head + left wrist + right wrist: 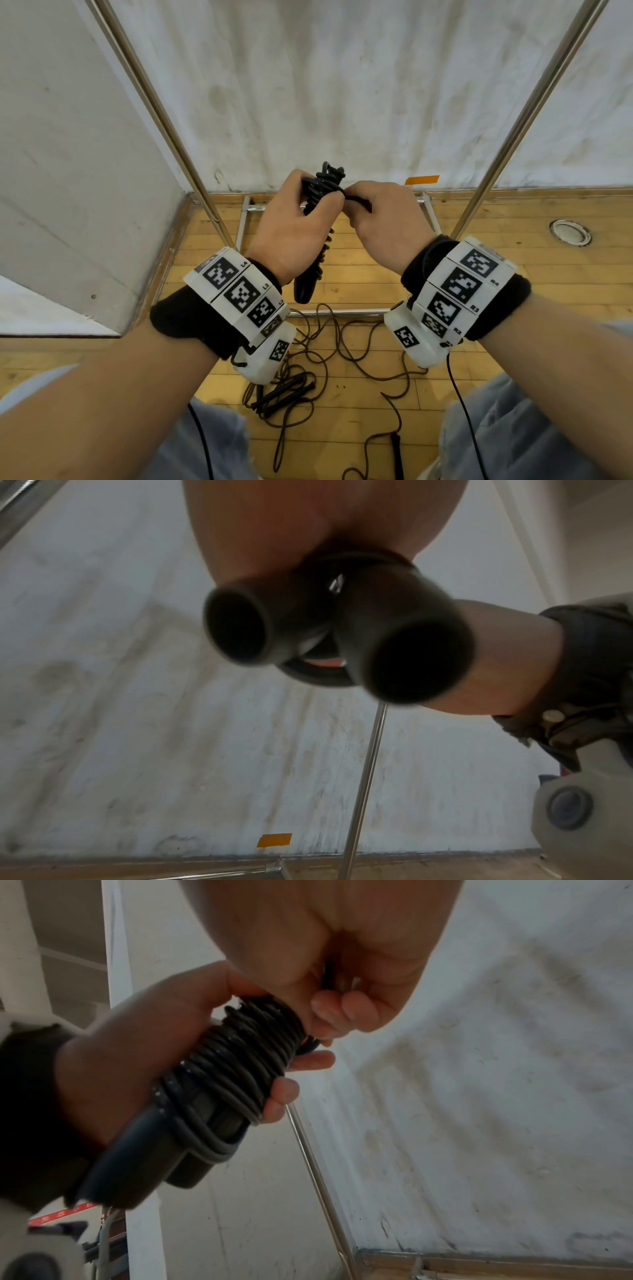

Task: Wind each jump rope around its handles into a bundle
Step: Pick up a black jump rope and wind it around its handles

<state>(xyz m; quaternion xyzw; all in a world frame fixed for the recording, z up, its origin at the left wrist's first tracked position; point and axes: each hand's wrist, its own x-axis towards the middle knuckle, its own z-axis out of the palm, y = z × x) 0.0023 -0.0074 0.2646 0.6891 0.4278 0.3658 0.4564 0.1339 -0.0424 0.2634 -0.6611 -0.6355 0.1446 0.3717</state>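
Black rope bundle (317,219), coiled round both handles (404,653), held upright in left hand (291,233), fingers clenched round it. Right hand (383,219) pinches the cord end (359,202) at bundle top. Below, on wood floor (513,274): loose brown rope (342,349), uncoiled, tangled.

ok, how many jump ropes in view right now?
At least 2. One wound bundle is gripped by the left hand, its end pinched by the right hand. Loose rope lies tangled on the floor below; it may be more than one rope.
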